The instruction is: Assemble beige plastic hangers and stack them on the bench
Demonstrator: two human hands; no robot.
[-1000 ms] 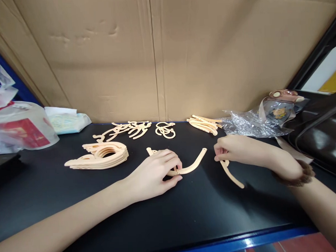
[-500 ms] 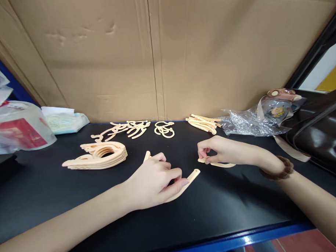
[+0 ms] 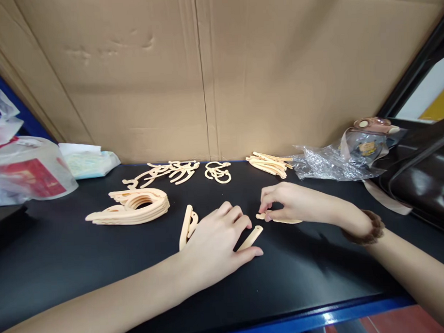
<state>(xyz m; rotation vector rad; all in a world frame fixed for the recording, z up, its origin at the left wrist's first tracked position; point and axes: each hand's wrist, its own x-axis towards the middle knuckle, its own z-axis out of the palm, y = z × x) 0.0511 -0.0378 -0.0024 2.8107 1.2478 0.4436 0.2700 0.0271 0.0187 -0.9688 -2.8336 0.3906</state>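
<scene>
On the black table [image 3: 306,275] my left hand [image 3: 219,242] lies flat with fingers spread over a beige curved hanger piece [image 3: 250,238]; one end pokes out at the right and its folded arm [image 3: 185,226] at the left. Close by to the right, my right hand [image 3: 290,202] pinches the end of a second curved beige piece [image 3: 284,220] resting on the table. The two free ends lie a short gap apart.
A stack of assembled beige hangers [image 3: 134,207] sits at left. Hook parts [image 3: 164,172], rings [image 3: 218,172] and a bundle of arms [image 3: 271,164] line the cardboard wall. Crinkled plastic [image 3: 327,165], a bottle [image 3: 370,137] and a dark bag [image 3: 422,174] stand right; plastic bags [image 3: 25,168] left.
My left hand has flattened onto the hanger piece and turned it so its folded arm shows at left. My right hand has brought the second piece leftward, close to it.
</scene>
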